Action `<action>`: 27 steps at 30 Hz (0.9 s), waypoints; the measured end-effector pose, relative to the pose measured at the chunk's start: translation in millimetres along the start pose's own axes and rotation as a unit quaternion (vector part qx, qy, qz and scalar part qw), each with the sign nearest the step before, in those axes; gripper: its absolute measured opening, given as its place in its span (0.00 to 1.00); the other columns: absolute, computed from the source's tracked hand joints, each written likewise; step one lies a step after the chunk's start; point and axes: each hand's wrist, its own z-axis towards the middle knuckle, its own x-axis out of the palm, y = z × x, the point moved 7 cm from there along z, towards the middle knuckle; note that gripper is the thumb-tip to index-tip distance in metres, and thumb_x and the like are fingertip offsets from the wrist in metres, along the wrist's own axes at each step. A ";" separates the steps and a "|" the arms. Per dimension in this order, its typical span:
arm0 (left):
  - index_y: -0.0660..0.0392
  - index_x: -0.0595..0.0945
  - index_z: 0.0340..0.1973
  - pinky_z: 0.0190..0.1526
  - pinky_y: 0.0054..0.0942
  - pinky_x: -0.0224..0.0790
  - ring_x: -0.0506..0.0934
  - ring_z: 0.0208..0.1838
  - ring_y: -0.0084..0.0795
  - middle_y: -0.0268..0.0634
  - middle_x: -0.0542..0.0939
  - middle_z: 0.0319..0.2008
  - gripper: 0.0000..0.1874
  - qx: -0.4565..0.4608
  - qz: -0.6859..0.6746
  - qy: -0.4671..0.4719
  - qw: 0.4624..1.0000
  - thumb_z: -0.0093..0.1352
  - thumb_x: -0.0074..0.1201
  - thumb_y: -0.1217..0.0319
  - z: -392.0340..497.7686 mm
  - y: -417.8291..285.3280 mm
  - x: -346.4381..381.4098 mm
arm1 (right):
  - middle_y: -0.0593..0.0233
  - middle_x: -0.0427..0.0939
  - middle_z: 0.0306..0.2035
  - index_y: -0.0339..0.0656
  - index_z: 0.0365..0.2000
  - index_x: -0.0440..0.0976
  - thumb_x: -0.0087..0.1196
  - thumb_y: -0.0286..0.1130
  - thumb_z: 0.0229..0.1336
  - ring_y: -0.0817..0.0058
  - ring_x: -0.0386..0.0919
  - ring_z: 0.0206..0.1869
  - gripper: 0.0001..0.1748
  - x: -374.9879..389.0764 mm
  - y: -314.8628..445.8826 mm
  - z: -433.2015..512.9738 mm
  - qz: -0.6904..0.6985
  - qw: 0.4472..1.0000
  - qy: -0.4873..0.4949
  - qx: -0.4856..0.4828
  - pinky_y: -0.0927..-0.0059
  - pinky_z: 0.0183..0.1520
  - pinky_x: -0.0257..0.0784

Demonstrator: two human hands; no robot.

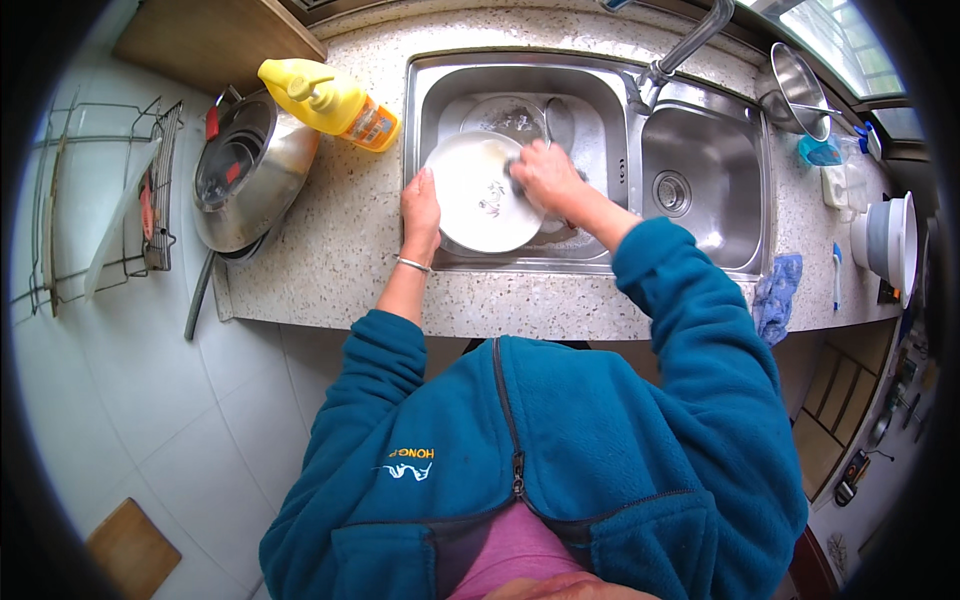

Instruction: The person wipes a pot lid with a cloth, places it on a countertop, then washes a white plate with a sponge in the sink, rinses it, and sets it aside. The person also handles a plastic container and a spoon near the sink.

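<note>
A white plate (469,214) with a dark printed motif is tilted over the left basin of the steel sink (517,264). My left hand (421,210) grips its left rim, the thumb on the upper face. Against the plate's right side, my right hand (549,177) presses a dark grey scrubber (515,166), mostly covered by the fingers. Beyond the plate, a round dish (504,112) lies in the basin with foamy water. A metal ladle or large spoon (559,124) rests beside that dish. What lies under the plate is hidden.
A yellow pump bottle (330,105) stands left of the sink, near stacked metal pans (251,176). The faucet (675,56) reaches over the divider by the right basin (701,187). Rightward are a blue cloth (778,296), a brush (837,277) and a steel bowl (796,90).
</note>
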 end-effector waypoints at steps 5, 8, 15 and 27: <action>0.68 0.79 0.45 0.46 0.26 0.68 0.74 0.41 0.24 0.38 0.80 0.38 0.20 -0.019 -0.011 -0.001 1.000 0.78 0.39 0.61 6.6 3.9 8.0 | 0.60 0.77 0.33 0.47 0.36 0.78 0.59 0.29 0.44 0.56 0.74 0.41 0.14 -7.9 35.0 56.8 0.243 0.942 -0.230 0.029 0.57 0.46 0.71; 0.67 0.76 0.49 0.45 0.28 0.71 0.76 0.43 0.27 0.40 0.79 0.42 0.22 -0.051 -0.015 -0.025 0.998 0.78 0.37 0.59 10.3 2.0 -0.6 | 0.59 0.79 0.38 0.50 0.39 0.78 0.60 0.27 0.41 0.54 0.74 0.40 0.18 9.3 70.0 35.9 0.331 0.942 -0.056 0.005 0.58 0.46 0.71; 0.69 0.77 0.49 0.48 0.26 0.70 0.77 0.45 0.27 0.41 0.80 0.43 0.21 -0.035 -0.052 0.032 0.998 0.78 0.38 0.62 1.2 -5.6 11.6 | 0.66 0.77 0.35 0.53 0.35 0.79 0.57 0.30 0.46 0.64 0.75 0.44 0.12 -2.8 1.6 -22.0 -0.014 0.995 0.083 -0.051 0.62 0.43 0.69; 0.69 0.77 0.49 0.47 0.26 0.70 0.76 0.43 0.26 0.40 0.80 0.40 0.19 -0.027 -0.067 0.002 0.997 0.77 0.42 0.63 20.2 -3.0 11.9 | 0.61 0.77 0.36 0.50 0.42 0.74 0.60 0.32 0.43 0.58 0.73 0.43 0.20 -6.1 68.0 -15.4 0.265 0.962 0.001 -0.066 0.57 0.45 0.69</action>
